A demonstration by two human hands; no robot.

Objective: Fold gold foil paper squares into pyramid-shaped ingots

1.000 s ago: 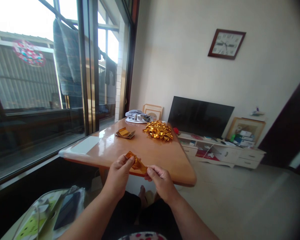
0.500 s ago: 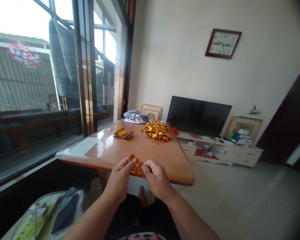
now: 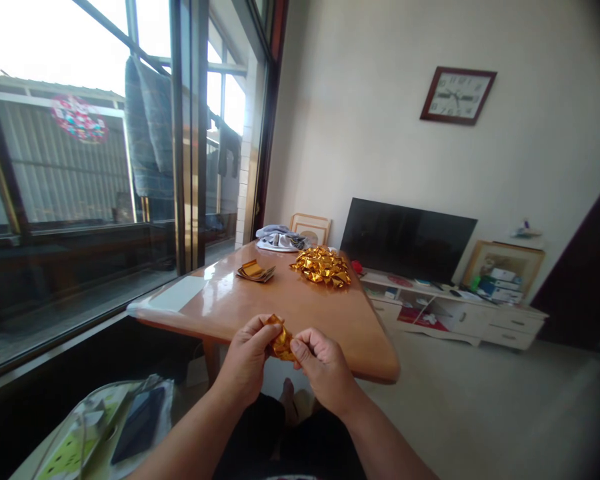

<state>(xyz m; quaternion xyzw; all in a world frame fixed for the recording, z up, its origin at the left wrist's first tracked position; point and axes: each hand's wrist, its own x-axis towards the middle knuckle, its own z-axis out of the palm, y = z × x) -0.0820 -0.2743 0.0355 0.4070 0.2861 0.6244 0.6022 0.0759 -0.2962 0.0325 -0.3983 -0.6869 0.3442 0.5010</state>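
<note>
While both bare hands are held pressed close together, a small folded gold foil piece [image 3: 281,341] is pinched between the left hand [image 3: 247,360] and right hand [image 3: 323,377], just off the near edge of a glossy honey-brown wooden table [image 3: 325,320]; farther along it, a flat stack of gold foil squares [image 3: 255,271] and a crinkled gold foil heap [image 3: 321,267] are laid out.

Bare left hand [image 3: 247,353], bare right hand [image 3: 323,375], dark shorts [image 3: 250,437] and a bare foot [image 3: 289,400].
</note>
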